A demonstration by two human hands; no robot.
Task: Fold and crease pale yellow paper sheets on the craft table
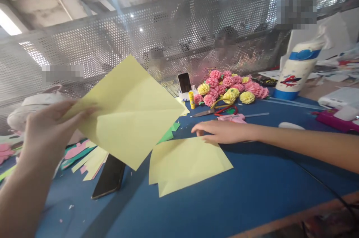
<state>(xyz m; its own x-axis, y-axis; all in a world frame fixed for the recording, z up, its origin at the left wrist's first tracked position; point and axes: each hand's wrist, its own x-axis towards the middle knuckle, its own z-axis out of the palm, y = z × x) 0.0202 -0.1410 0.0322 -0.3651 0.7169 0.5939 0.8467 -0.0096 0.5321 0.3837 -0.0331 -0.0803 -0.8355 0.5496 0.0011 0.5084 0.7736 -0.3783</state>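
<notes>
- Yellow paper sheet [131, 107] first: it's up in the air left of centre, over the blue table [193, 215], one corner pointing up, faint crease across it.
- Left hand [52, 129] has it pinched near its left corner between thumb and fingers.
- Second yellow sheet [187, 167] lies on the table, below and to the right of the raised one. Might be more than one layer, can't tell.
- Right hand [217, 132] is at that one's far edge, fingers loosely bent. Can't tell if it's gripping the paper or just resting there.
- Step in hand, my guess: handling the sheets separately, one lifted, one down. Next move calls for a light pinch imo, since paper this thin probably creases easily.
- Nearby: black phone [109, 176] to the left, green paper scraps [169, 133] behind the lower sheet.
- Farther back: scissors [206, 112], yellow glue stick [192, 99], a heap of pink and yellow paper flowers [224, 85], then a white-and-blue bottle [297, 70] off right.
</notes>
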